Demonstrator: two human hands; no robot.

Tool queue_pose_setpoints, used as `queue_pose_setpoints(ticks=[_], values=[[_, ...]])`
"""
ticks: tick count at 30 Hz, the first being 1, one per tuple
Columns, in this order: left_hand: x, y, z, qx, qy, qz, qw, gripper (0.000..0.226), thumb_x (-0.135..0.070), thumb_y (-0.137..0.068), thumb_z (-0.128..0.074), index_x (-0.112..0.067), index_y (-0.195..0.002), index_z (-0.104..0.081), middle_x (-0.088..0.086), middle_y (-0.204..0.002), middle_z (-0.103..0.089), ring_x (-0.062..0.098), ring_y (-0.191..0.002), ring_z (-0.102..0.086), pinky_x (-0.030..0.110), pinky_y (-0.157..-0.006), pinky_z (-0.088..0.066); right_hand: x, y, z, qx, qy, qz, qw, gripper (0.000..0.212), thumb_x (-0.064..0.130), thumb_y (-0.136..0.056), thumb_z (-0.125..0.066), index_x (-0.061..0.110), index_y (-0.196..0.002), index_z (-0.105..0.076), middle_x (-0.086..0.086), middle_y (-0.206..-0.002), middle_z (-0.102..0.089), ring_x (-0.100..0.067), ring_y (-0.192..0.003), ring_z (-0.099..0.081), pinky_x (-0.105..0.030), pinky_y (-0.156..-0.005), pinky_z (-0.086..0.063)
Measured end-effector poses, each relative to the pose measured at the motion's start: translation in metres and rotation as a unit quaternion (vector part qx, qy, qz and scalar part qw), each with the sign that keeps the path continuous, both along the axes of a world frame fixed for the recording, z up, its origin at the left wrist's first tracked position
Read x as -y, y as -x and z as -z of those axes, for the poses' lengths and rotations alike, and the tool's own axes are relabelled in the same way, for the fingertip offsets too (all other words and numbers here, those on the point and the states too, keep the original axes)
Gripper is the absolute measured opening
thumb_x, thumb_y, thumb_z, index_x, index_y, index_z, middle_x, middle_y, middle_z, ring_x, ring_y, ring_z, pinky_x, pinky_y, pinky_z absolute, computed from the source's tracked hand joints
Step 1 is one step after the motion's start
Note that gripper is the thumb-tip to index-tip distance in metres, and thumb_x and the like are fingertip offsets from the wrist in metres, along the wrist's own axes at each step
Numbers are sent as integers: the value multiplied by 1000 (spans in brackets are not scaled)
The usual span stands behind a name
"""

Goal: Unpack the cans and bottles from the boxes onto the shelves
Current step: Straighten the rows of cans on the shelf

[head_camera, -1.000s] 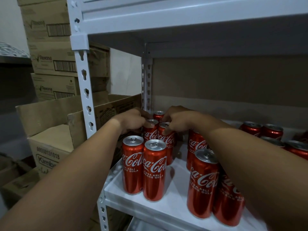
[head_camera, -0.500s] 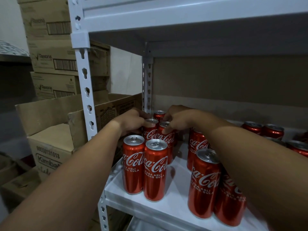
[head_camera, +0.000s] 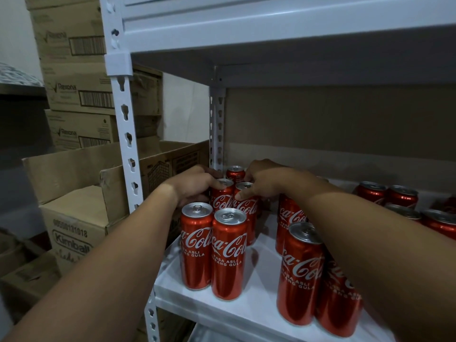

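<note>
Several tall red Coca-Cola cans stand on the white metal shelf. Both of my arms reach to the back left corner. My left hand curls round the top of one can in the second row. Beside it, my right hand grips the neighbouring can from above. One more can stands behind them against the corner post. A front pair of cans stands near the shelf edge, and another pair sits under my right forearm.
More cans stand at the back right of the shelf. An open cardboard box sits left of the shelf post, on a Kimball box. Stacked Rexona cartons rise behind. Another shelf board hangs close above.
Both hands stay on the two cans in the second row and have shifted only slightly; the cans stand where they were.
</note>
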State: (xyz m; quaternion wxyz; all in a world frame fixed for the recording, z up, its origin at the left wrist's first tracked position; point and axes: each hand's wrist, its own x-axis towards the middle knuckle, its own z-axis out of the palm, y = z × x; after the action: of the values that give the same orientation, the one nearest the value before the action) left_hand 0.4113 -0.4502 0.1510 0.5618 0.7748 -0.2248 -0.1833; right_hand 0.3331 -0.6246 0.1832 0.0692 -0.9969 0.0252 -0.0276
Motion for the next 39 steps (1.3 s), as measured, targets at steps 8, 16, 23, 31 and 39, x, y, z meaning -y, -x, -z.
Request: queue_pose_setpoints(ticks=[8, 16, 23, 31, 39], values=[[2, -1, -1, -2, 2, -10, 1000, 35, -4, -95, -62, -12, -130, -64, 0, -106, -68, 16, -101, -63, 32, -81, -52, -1, -2, -4, -9, 13, -4, 1000, 56, 55, -83, -75, 12, -116, -66, -3, -107, -71, -17, -86, -68, -31, -74, -56], [16, -31, -16, 106, -34, -51, 992, 23, -15, -97, -65, -19, -119, -70, -3, -112, -67, 17, -106, -60, 39, -95, -50, 22, -16, -18, 83, -61, 21, 994, 36, 44, -98, -58, 11, -100, -70, -8, -101, -70, -17, -80, -65, -30, -68, -51], [42, -76, -31, 233, -185, -17, 954, 26, -10, -101, -57, -5, -123, -70, 14, -123, -68, 32, -115, -64, 31, -81, -53, 55, -59, -12, 59, 10, 35, 998, 32, 18, -96, -62, 3, -123, -68, -14, -124, -67, -26, -108, -65, -37, -94, -54], [58, -92, -26, 287, -295, 90, 907, 31, -21, -100, -61, -17, -131, -65, 5, -126, -68, 19, -110, -66, 41, -100, -54, 67, -94, -4, 25, 49, 10, 998, 48, 15, -93, -66, 8, -140, -56, -13, -143, -54, -28, -125, -56, -36, -104, -48], [66, -93, -15, 367, -282, 36, 886, 32, -17, -101, -62, -5, -130, -63, 13, -130, -65, 28, -122, -61, 33, -98, -47, 70, -96, 3, 48, 55, 15, 997, 44, 16, -92, -69, 7, -134, -59, -14, -136, -59, -28, -119, -59, -38, -101, -51]])
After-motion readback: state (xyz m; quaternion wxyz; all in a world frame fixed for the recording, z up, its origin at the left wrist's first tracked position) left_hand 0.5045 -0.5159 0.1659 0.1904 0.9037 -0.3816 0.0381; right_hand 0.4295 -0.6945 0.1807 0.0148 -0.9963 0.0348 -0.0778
